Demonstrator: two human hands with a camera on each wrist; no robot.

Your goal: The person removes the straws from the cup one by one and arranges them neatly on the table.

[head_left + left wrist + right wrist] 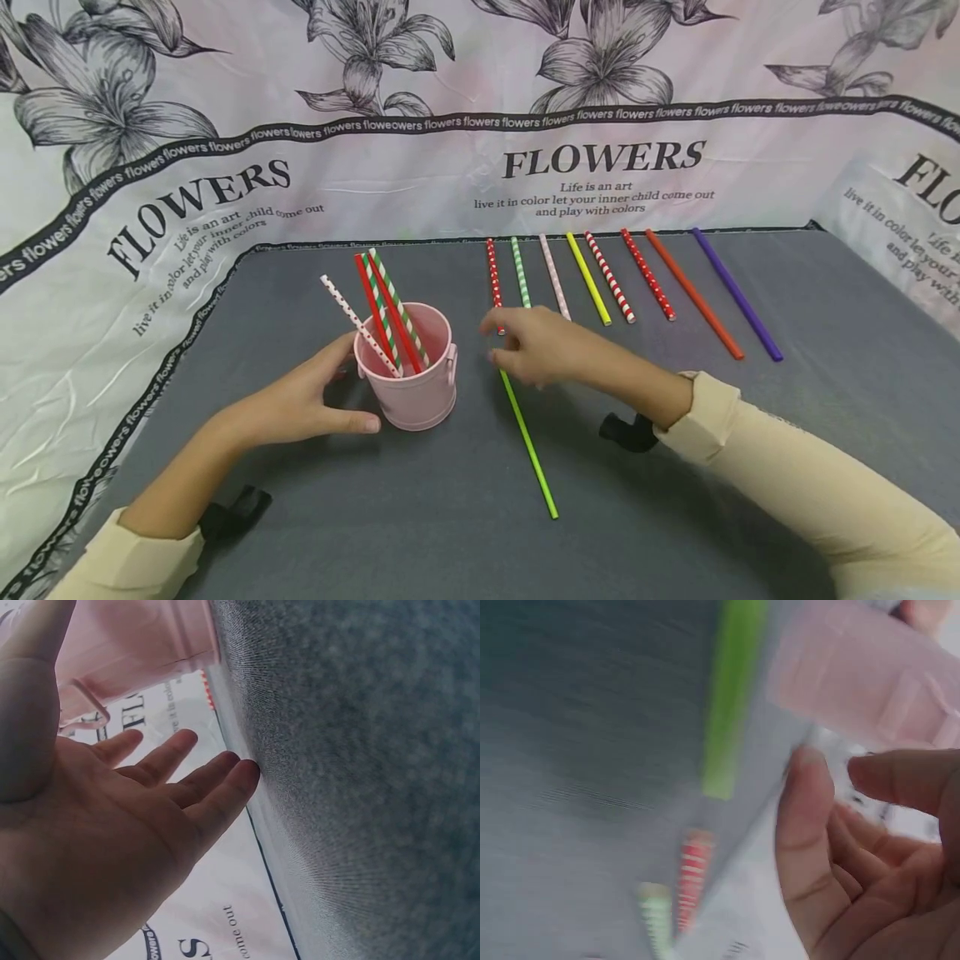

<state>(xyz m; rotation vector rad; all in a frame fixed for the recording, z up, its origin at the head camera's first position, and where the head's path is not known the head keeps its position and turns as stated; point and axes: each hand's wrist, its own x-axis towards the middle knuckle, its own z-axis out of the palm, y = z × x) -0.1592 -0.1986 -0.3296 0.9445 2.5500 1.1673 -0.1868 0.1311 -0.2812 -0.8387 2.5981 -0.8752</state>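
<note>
A small pink bucket (418, 407) stands upright left of centre, with several paper straws (380, 302) leaning in it: plain red, green-and-white striped and a white dotted one. At its left side my left hand (296, 402) is spread, thumb near the front and fingers partly hidden behind; the left wrist view shows its palm (112, 832) with fingertips by the table. Between the bucket and a row of straws hovers my right hand (546, 346), thumb and index apart with nothing between them. Beneath it lie a lime green straw (531, 450) and a red dotted straw (492, 271).
Right of the red dotted straw, the row holds a pale green straw (520, 271), a pink one (553, 275), a yellow one (588, 277), more red patterned ones, an orange one (693, 293) and a purple one (737, 293). A flower-printed cloth (405, 187) hangs behind the grey table (420, 525).
</note>
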